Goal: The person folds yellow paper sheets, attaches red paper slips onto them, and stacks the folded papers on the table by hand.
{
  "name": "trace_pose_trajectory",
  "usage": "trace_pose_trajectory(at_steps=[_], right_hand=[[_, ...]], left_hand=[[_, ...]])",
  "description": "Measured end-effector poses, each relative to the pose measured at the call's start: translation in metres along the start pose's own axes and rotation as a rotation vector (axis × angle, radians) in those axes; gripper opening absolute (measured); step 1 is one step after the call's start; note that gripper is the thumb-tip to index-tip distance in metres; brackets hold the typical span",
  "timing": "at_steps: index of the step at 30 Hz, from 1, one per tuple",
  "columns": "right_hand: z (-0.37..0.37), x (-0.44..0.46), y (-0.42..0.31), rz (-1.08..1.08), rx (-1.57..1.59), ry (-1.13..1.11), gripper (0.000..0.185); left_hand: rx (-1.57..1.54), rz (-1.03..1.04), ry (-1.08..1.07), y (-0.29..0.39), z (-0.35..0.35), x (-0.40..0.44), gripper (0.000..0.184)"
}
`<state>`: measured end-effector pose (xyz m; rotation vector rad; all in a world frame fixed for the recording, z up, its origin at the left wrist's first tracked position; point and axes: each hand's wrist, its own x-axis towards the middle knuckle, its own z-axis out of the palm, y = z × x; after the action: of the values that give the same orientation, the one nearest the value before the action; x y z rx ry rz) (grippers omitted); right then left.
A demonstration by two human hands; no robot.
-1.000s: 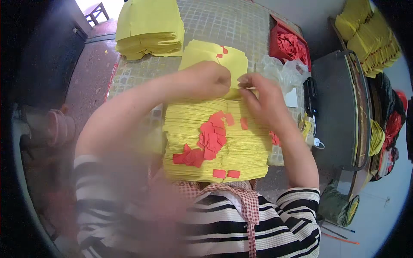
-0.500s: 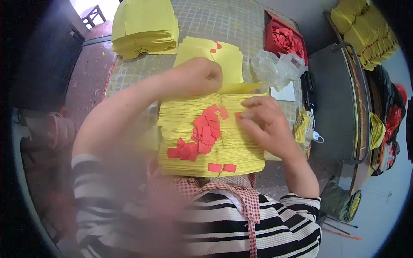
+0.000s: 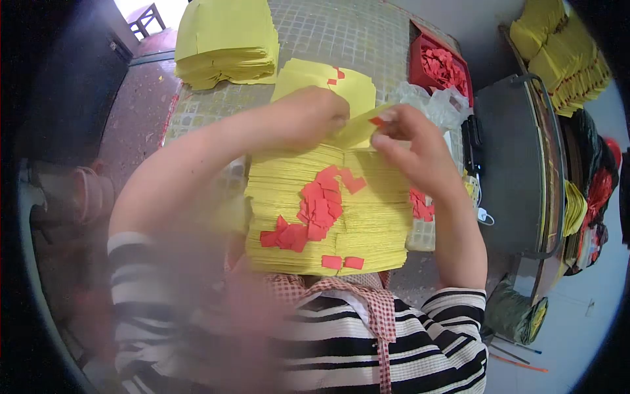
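Observation:
A thick bed of yellow folded papers (image 3: 289,174) lies before me, edges up in rows. Loose red paper slips (image 3: 320,205) are heaped on it, with two more near its front edge. My left hand (image 3: 315,117) is closed at the far end of the bed, on a raised yellow paper sheet (image 3: 357,131); the fingertips are partly hidden. Just to its right, my right hand (image 3: 417,141) pinches a red paper slip (image 3: 377,121) between thumb and fingers, by the sheet's right edge. Beyond, flat yellow sheets (image 3: 359,92) bear small red pieces.
A tall yellow paper stack (image 3: 226,39) stands at the back left of the tiled table (image 3: 335,33). At the back right are a red box (image 3: 469,85) of slips and a clear plastic bag (image 3: 433,102). More red slips (image 3: 420,209) lie right of the bed.
My right hand has moved up and away from the bed's middle to the raised sheet, carrying a red slip. The sheet is lifted more steeply. My left hand stays nearly in place.

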<state>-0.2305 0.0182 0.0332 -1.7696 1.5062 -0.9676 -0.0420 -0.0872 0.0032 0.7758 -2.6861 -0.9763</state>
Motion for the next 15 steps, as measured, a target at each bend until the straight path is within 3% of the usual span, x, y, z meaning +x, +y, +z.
trace_pose_trajectory(at_steps=[1,3,7,13,15], right_hand=[[-0.001,0.009,0.001,-0.005,-0.001,-0.001,0.024],[-0.002,0.024,0.002,0.216,0.073,-0.365,0.026],[0.011,0.035,0.002,0.147,-0.226,-0.365,0.024],[0.027,0.027,0.005,0.058,-0.509,-0.214,0.026],[0.025,0.021,-0.003,-0.030,-0.394,0.077,0.032]], left_hand=[[-0.015,-0.048,-0.020,0.001,-0.002,0.001,0.021],[-0.022,-0.050,-0.023,-0.003,-0.001,0.002,0.021],[-0.002,-0.063,-0.120,-0.005,-0.005,0.006,0.022],[0.011,-0.123,-0.065,-0.002,0.005,0.007,0.030],[-0.026,-0.134,-0.086,0.002,0.002,0.005,0.027]])
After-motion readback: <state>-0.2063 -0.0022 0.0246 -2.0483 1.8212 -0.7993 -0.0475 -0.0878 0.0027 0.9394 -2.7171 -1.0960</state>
